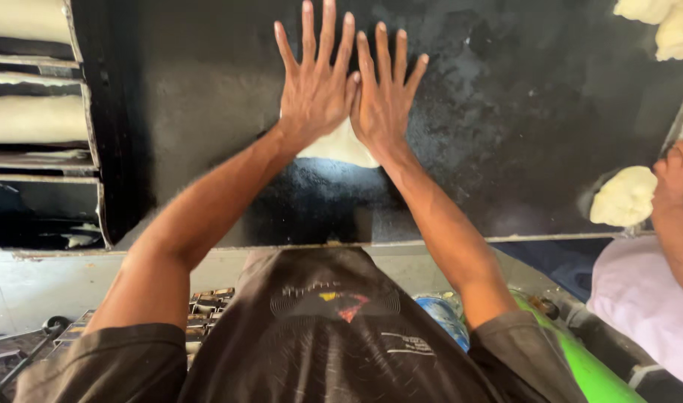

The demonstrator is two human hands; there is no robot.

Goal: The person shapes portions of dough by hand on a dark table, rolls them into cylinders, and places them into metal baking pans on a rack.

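Fingers (326,45) spread beyond dough (340,145)

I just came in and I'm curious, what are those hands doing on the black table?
A person is pressing both hands flat, side by side, on a pale piece of dough lying on the dark, floury table. The left hand and right hand have their fingers spread wide. At the right edge, another person's hand touches a second lump of dough. More dough sits in the far corner.
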